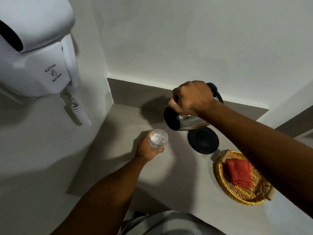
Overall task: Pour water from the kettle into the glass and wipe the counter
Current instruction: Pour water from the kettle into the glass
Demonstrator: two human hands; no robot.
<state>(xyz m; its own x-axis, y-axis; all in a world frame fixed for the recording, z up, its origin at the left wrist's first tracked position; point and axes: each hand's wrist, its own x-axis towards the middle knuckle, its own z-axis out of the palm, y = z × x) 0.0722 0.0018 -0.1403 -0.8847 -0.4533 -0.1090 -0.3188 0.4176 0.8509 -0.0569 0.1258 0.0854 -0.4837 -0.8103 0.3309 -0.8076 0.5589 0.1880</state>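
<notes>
My right hand [192, 97] grips the handle of a steel kettle [186, 122] with a black lid, tilted to the left above the counter. A thin stream of water runs from its spout into a clear glass [158, 139]. My left hand [147, 149] is wrapped around the glass from the left, holding it just below the spout. The glass holds some water. A folded red cloth [238, 173] lies in a yellow wicker tray [223, 184] at the right, partly hidden by my right forearm.
The kettle's black round base [203, 140] stands on the grey counter [118, 133] under the kettle. A white wall-hung hair dryer [39, 53] with a coiled cord juts out at the upper left. White walls close in the counter at the back and left.
</notes>
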